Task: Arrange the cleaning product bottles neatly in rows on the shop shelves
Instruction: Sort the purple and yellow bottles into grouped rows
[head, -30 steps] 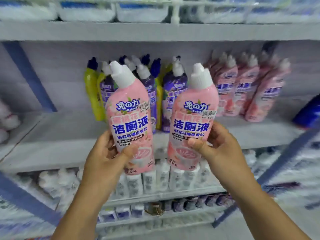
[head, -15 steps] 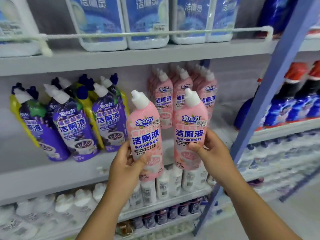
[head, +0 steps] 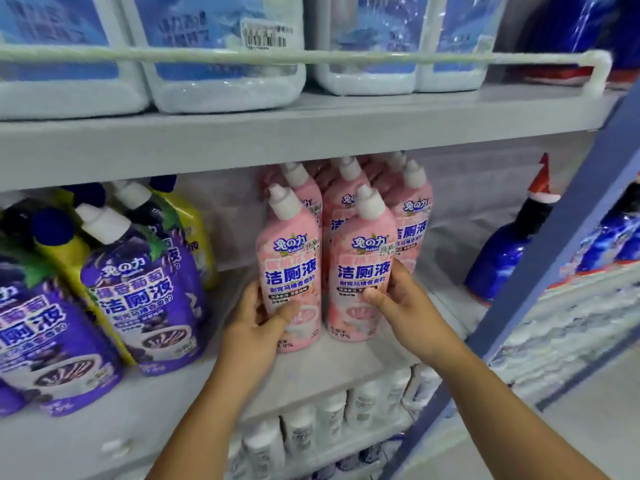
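Note:
Two pink toilet-cleaner bottles with white caps stand side by side on the grey middle shelf. My left hand grips the left pink bottle low on its body. My right hand grips the right pink bottle the same way. Both bottles rest in front of a cluster of several more pink bottles at the back of the shelf. Purple bottles and yellow bottles lean together at the left of the same shelf.
Large white jugs with blue labels fill the upper shelf behind a white rail. A blue upright post stands at the right, with dark blue bottles beyond it. White bottles line the shelf below.
Both hands have carried the two pink bottles forward and down onto the shelf in front of the pink cluster. The view has swung right and closer.

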Demonstrator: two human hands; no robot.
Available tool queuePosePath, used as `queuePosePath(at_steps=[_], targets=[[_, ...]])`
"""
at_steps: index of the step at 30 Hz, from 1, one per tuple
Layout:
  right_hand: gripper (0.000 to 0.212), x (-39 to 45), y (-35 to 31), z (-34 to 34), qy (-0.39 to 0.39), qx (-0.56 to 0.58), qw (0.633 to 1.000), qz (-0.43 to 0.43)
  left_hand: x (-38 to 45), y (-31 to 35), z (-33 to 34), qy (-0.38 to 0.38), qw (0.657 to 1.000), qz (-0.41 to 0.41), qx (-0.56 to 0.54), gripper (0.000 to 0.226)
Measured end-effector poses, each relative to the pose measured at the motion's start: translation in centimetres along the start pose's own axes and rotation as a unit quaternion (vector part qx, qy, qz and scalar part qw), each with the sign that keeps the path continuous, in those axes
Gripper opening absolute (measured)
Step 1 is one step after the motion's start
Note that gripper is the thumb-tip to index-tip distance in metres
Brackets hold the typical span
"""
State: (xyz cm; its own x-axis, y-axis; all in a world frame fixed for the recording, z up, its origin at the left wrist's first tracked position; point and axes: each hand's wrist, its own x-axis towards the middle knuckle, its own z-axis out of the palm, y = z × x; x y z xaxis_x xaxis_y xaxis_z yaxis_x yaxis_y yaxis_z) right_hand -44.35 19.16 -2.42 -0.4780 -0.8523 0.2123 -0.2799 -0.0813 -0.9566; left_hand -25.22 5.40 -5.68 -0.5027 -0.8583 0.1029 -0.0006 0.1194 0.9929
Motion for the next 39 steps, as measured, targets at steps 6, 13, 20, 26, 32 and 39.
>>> queuePosePath(at_steps=[6, 13, 20, 26, 32, 39], targets=[[0.057, 1.4, 2.2, -0.7, 0.088, -0.087, 0.991, -0.055, 1.5, -0.7, 1.0, 0.039, 0.998, 0.013, 0.044, 0.047], [0.049, 1.0, 3.4, -0.4, 0.168, -0.138, 0.971, -0.101, 1.1, 0.1, 2.3, 0.092, 0.993, 0.041, 0.068, 0.046], [0.062, -0.2, 6.3, -0.1, 0.125, -0.131, 0.983, -0.039, -0.2, 0.2, 4.9, 0.155, 0.982, 0.047, 0.099, 0.072], [0.046, 0.6, 7.1, -0.4, 0.149, -0.173, 0.973, -0.033, -0.1, 0.2, 5.3, 0.168, 0.978, 0.057, 0.113, 0.062], [0.036, 1.0, 6.9, -0.3, 0.179, -0.188, 0.966, -0.001, -0.2, 0.3, 5.3, 0.171, 0.979, 0.044, 0.107, 0.065], [0.04, 1.5, 5.7, 1.3, 0.247, -0.259, 0.928, -0.103, 0.3, 0.3, 6.0, 0.179, 0.978, 0.043, 0.095, 0.075]])
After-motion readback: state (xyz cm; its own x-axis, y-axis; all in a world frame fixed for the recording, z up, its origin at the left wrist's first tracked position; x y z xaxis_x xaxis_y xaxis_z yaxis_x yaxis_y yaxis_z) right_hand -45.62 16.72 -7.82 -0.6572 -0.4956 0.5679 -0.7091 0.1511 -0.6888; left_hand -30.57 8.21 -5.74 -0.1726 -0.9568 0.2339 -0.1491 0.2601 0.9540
